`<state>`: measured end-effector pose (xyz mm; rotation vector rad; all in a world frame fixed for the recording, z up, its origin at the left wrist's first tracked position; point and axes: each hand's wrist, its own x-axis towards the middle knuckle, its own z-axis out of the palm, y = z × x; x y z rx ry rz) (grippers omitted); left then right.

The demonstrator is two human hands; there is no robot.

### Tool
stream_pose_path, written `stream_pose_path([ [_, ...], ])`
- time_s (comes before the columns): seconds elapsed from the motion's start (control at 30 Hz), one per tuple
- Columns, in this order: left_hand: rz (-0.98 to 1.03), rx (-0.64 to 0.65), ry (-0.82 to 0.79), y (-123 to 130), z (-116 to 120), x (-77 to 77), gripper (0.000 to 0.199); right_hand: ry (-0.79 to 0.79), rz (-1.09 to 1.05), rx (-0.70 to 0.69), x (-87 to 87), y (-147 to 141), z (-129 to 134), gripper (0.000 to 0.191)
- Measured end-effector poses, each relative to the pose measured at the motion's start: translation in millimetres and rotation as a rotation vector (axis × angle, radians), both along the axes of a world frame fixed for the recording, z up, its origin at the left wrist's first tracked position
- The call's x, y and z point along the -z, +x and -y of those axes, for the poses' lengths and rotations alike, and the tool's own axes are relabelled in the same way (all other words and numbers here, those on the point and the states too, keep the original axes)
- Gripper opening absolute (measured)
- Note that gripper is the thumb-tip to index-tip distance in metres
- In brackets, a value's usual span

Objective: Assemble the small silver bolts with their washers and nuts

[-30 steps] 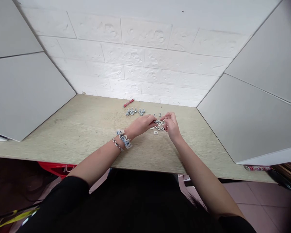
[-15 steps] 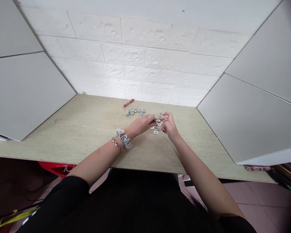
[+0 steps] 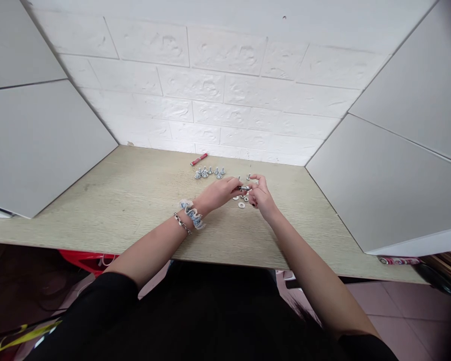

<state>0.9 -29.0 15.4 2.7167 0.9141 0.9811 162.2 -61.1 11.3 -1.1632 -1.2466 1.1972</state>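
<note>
Above the table, my left hand (image 3: pixel 223 192) pinches a small silver bolt (image 3: pixel 244 188) between thumb and fingertips. My right hand (image 3: pixel 262 195) is at the bolt's right end, its thumb and a finger closed on it while the index finger stays raised. Whether a nut or washer sits under those right fingertips is too small to tell. Just below the hands lie flat washers (image 3: pixel 241 205) and hex nuts (image 3: pixel 246 199). A loose bolt (image 3: pixel 248 177) stands behind the right fingers, and others there are partly hidden.
Several bolts with washers (image 3: pixel 205 173) stand on their heads to the left of my hands. A red marker-like tube (image 3: pixel 199 160) lies behind them near the white brick-patterned wall (image 3: pixel 210 115). Grey panels (image 3: pixel 41 145) flank the wooden table (image 3: pixel 143 200).
My right fingers have moved in slightly and drawn together around the bolt's right end. The left hand keeps its hold with almost no movement.
</note>
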Motion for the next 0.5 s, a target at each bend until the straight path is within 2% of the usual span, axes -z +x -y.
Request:
stream_pose_path([
  [0.13,-0.011,0.011,-0.009,0.4,0.7,0.0,0.024,-0.035,0.108,0.057,2.8,1.9,-1.8,0.028],
  [0.23,-0.021,0.02,0.0,0.4,0.6,0.8,0.02,-0.07,0.268,0.053,7.0,3.3,-3.3,0.055],
  [0.3,-0.025,0.022,0.012,0.3,0.4,1.5,0.019,-0.077,0.338,0.038,7.8,3.3,-3.4,0.064],
  [0.5,-0.022,0.02,0.009,0.4,0.0,1.9,0.017,-0.123,0.279,-0.004,2.1,-0.8,-0.6,0.059],
])
